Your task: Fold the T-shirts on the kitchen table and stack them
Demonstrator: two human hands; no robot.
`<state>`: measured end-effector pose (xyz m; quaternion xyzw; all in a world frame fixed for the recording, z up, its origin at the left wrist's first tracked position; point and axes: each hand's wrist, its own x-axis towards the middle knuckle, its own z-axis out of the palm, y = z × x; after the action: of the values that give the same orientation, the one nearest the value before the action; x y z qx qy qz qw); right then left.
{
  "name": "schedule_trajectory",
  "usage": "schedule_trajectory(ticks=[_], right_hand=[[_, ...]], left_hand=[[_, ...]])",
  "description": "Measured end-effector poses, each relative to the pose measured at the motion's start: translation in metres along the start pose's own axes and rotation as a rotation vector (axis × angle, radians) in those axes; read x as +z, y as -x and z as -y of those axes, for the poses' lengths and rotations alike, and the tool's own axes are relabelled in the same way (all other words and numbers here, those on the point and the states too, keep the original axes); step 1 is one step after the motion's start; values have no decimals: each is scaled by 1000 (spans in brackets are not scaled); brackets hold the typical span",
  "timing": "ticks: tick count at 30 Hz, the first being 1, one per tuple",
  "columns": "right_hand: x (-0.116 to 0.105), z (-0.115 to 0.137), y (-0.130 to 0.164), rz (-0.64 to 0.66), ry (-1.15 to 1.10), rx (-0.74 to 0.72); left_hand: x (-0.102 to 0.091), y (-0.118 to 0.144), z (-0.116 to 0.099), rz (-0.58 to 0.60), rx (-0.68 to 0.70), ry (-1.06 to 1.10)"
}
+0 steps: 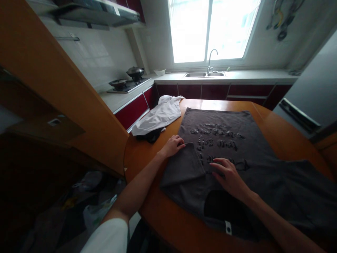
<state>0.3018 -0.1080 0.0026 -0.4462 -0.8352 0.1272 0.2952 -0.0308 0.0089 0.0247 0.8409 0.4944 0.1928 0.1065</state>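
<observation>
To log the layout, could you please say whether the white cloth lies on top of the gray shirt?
No, the white cloth lies on the table, left of the gray shirt.

Grey shirt (259, 168) lies spread, one sleeve (187, 162) folded

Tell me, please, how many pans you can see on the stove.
2: the near pan sits on the closer part of the stove; the far pan sits farther back, towards the window. No others show.
</observation>
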Motion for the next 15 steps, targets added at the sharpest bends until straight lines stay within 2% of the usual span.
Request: schedule_trajectory(ticks=[3, 7, 11, 15], right_hand=[[3, 19, 0, 99, -22, -91], [10, 31, -3, 164, 9, -149], [18, 37, -12, 157, 58, -188], [12, 40, -29, 155, 109, -261]], left_hand=[[5, 0, -9, -31, -9, -54], [8, 3, -24, -67, 78, -20], [14, 8, -39, -24, 202, 76], [22, 9, -43, 40, 184, 82]])
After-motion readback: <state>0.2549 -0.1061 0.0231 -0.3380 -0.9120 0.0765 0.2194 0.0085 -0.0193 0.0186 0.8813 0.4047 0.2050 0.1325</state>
